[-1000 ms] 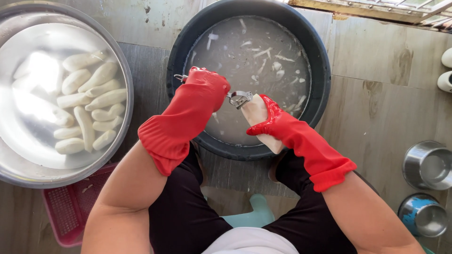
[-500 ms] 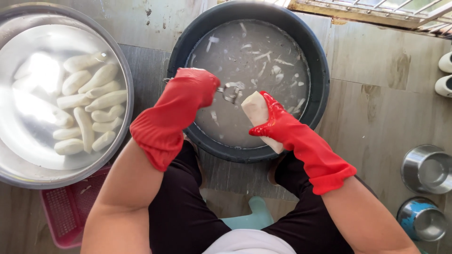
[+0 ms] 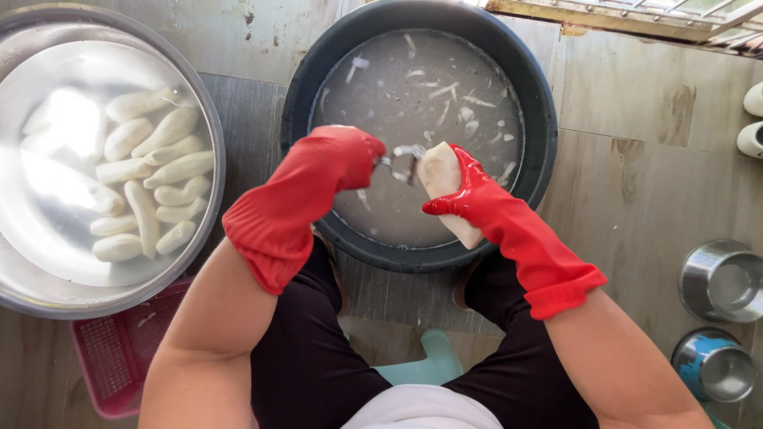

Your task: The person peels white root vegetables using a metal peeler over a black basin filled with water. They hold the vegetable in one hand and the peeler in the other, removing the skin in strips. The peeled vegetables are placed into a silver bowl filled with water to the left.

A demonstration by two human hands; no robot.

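A pale, peeled root (image 3: pixel 447 191) (long and whitish, its lower end sticking out below the glove) is held over the near side of a dark round tub (image 3: pixel 540 103) of murky grey water with white peel scraps floating in it. The right hand (image 3: pixel 469 187), in a red rubber glove, is wrapped around the root from its right side and grasps it firmly. The left hand (image 3: pixel 346 155), also in a red glove, is clenched around the handle of a small metal peeler (image 3: pixel 407 152), whose blade end meets the top of the root. Both hands hang above the water, close together. To the left of the tub, just beside it, stands a large shiny metal basin (image 3: pixel 208 139) of clear water holding many peeled white roots (image 3: pixel 155 187) lying side by side. A red plastic basket (image 3: pixel 111 361) peeks out from under the basin's near edge. At the right edge of the tiled floor (image 3: pixel 636 191) sit two small metal bowls (image 3: pixel 723 282), one nearer than the other. The person's dark-clothed knees frame the tub.
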